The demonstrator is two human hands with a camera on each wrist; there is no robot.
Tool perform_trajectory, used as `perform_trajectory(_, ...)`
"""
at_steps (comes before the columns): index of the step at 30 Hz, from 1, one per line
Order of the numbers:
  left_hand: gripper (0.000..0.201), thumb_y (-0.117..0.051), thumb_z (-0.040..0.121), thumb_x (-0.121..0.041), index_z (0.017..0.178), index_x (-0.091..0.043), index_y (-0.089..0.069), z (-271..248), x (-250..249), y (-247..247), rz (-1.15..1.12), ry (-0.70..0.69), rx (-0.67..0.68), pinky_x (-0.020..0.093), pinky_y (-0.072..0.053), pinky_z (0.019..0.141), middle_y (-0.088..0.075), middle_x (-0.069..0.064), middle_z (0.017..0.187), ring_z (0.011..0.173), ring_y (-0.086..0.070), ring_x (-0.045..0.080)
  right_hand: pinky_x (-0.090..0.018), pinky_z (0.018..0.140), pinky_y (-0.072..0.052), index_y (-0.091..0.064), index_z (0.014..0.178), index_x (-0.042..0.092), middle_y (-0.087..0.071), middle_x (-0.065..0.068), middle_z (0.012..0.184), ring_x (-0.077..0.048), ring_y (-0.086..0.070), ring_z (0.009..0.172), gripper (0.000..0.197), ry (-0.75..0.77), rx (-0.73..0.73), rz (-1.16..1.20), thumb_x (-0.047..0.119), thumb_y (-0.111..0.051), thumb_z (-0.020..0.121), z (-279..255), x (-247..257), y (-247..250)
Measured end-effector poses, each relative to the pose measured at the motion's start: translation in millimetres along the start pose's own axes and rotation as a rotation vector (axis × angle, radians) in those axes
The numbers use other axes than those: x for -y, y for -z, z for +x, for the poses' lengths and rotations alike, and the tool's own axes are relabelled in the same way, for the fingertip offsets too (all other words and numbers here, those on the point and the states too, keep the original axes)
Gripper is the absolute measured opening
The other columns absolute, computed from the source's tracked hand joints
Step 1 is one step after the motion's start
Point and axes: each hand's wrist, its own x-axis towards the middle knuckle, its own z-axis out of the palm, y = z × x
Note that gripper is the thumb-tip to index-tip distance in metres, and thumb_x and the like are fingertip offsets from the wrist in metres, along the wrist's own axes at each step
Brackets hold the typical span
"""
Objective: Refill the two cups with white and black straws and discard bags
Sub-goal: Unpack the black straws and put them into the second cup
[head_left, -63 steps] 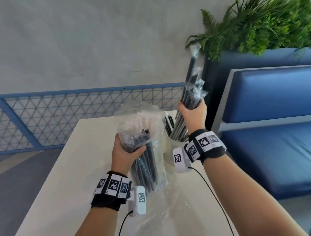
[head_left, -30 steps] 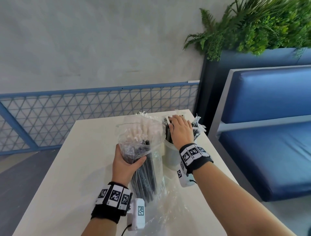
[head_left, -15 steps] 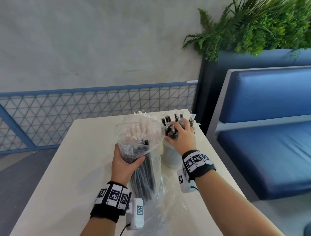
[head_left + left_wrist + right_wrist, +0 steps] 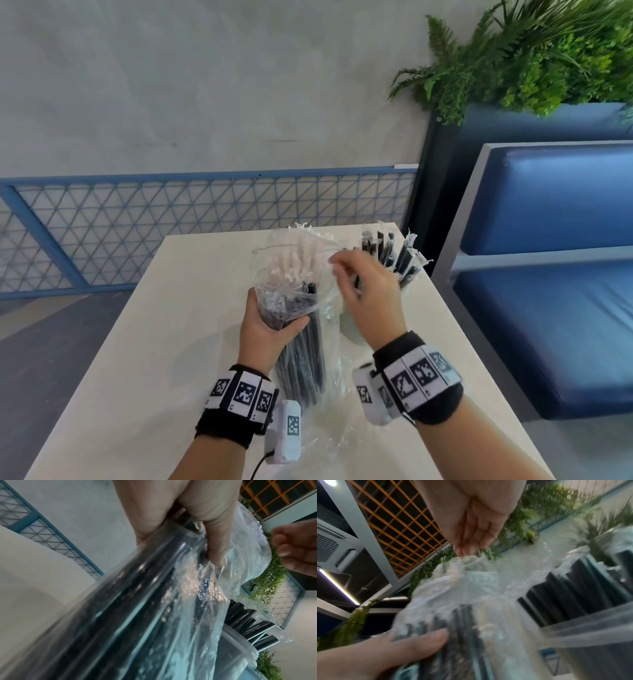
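A clear bag of black straws [image 4: 301,346] stands upright on the white table [image 4: 164,342]. My left hand [image 4: 270,329] grips it round the middle, thumb in front [image 4: 214,545]. My right hand [image 4: 359,281] hovers at the bag's open top, fingers loosely extended and fingertips [image 4: 464,550] at the plastic rim; it holds nothing. Behind it a translucent cup [image 4: 352,330] holds wrapped black straws [image 4: 388,251], fanned out. White straws [image 4: 298,253] stand behind the bag, and their cup is hidden.
Crumpled clear plastic [image 4: 337,421] lies on the table by my wrists. A blue bench [image 4: 548,308] and a planter with ferns [image 4: 531,51] stand close on the right. A blue mesh railing [image 4: 171,219] runs behind the table's far edge.
My right hand set the bundle of black straws into the cup, let go, and has moved left to the bag's top. The left hand kept its grip on the bag.
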Motion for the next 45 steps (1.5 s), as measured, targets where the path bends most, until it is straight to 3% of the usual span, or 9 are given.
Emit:
perform_trajectory(4, 0.068, -0.085, 0.048, -0.031, 0.105, -0.034, -0.049, -3.4, -1.3, -0.6, 0.036, -0.008, 0.004, 0.040, -0.052, 0.091, -0.065, -0.005, 0.106, 0.101, -0.065, 0.013, -0.038, 0.085, -0.050, -0.065, 0.104, 0.013, -0.070, -0.002, 0.094, -0.019, -0.065, 0.084, 0.026, -0.127, 0.301, -0.200, 0.028, -0.046, 0.094, -13.0, 2.7, -15.3)
perform_trajectory(7, 0.072, -0.087, 0.050, -0.026, 0.109, -0.028, -0.046, -7.9, -4.3, -0.2, 0.037, -0.019, 0.029, 0.040, -0.054, 0.088, -0.065, -0.002, 0.106, 0.101, -0.065, 0.015, -0.035, 0.093, -0.044, -0.060, 0.116, 0.017, -0.071, 0.000, 0.102, -0.018, -0.065, 0.093, 0.028, -0.242, 0.473, -0.281, 0.032, -0.050, 0.094, -10.0, 4.4, -13.5)
perform_trajectory(12, 0.088, -0.090, 0.045, -0.002, 0.112, -0.029, -0.041, -14.3, -6.2, -1.0, -0.060, 0.009, 0.121, 0.030, -0.055, 0.082, -0.064, 0.000, 0.107, 0.099, -0.067, 0.015, -0.018, 0.076, -0.036, -0.046, 0.135, 0.019, -0.063, -0.001, 0.117, -0.009, -0.053, 0.094, 0.065, -0.330, 0.812, -0.091, 0.037, -0.072, 0.077, -6.7, 5.8, -11.1)
perform_trajectory(17, 0.099, -0.084, 0.048, 0.015, 0.116, -0.035, -0.033, -16.1, -3.8, 1.6, -0.035, 0.044, 0.212, 0.032, -0.055, 0.084, -0.061, 0.000, 0.112, 0.099, -0.066, 0.010, -0.009, 0.071, -0.039, -0.049, 0.127, 0.014, -0.064, -0.004, 0.117, -0.010, -0.054, 0.094, 0.061, -0.373, 0.775, 0.070, 0.033, -0.074, 0.076, -18.3, -5.4, -25.4)
perform_trajectory(22, 0.101, -0.087, 0.048, 0.007, 0.115, -0.039, -0.029, -17.2, -3.3, 3.2, 0.046, 0.055, 0.257, 0.033, -0.052, 0.092, -0.057, 0.003, 0.119, 0.110, -0.061, 0.010, -0.030, 0.091, -0.050, -0.058, 0.119, 0.015, -0.068, -0.004, 0.112, -0.017, -0.064, 0.101, 0.055, -0.468, 0.824, 0.237, 0.029, -0.079, 0.071, -22.2, -5.8, -30.0)
perform_trajectory(32, 0.087, -0.092, 0.042, -0.009, 0.104, -0.032, -0.036, -10.3, -3.9, 4.7, 0.049, 0.064, 0.161, 0.030, -0.057, 0.076, -0.065, -0.003, 0.102, 0.089, -0.069, 0.011, -0.032, 0.084, -0.051, -0.054, 0.075, 0.031, -0.061, -0.001, 0.095, -0.022, -0.059, 0.094, 0.029, -0.640, 0.347, 0.316, 0.038, -0.080, 0.065, -35.5, 1.5, -39.2)
perform_trajectory(35, 0.082, -0.093, 0.045, -0.014, 0.104, -0.029, -0.037, -8.4, -3.3, 8.1, 0.081, 0.066, 0.161, 0.039, -0.057, 0.079, -0.065, -0.002, 0.101, 0.089, -0.069, 0.013, -0.044, 0.086, -0.054, -0.061, 0.088, 0.031, -0.068, -0.004, 0.097, -0.023, -0.063, 0.099, 0.045, -0.656, 0.291, 0.398, 0.053, -0.080, 0.054, -26.8, 4.6, -31.5)
perform_trajectory(40, 0.079, -0.089, 0.044, -0.025, 0.108, -0.018, -0.045, -5.2, 4.0, 7.7, 0.061, 0.114, 0.142, 0.056, -0.053, 0.082, -0.069, 0.003, 0.092, 0.089, -0.068, 0.027, -0.028, 0.083, -0.056, -0.061, 0.088, 0.023, -0.070, 0.003, 0.088, -0.005, -0.068, 0.084, 0.027, -0.592, 0.176, 0.678, 0.005, -0.075, 0.073, -4.7, 10.9, -7.1)
perform_trajectory(45, 0.071, -0.087, 0.049, -0.024, 0.109, -0.023, -0.050, -4.1, 5.6, 3.3, 0.084, 0.083, 0.157, 0.052, -0.054, 0.084, -0.071, -0.001, 0.097, 0.093, -0.068, 0.025, -0.035, 0.085, -0.057, -0.061, 0.101, 0.015, -0.070, -0.003, 0.099, -0.012, -0.068, 0.095, 0.041, -0.613, 0.447, 0.609, 0.015, -0.082, 0.065, -13.0, 3.8, -7.5)
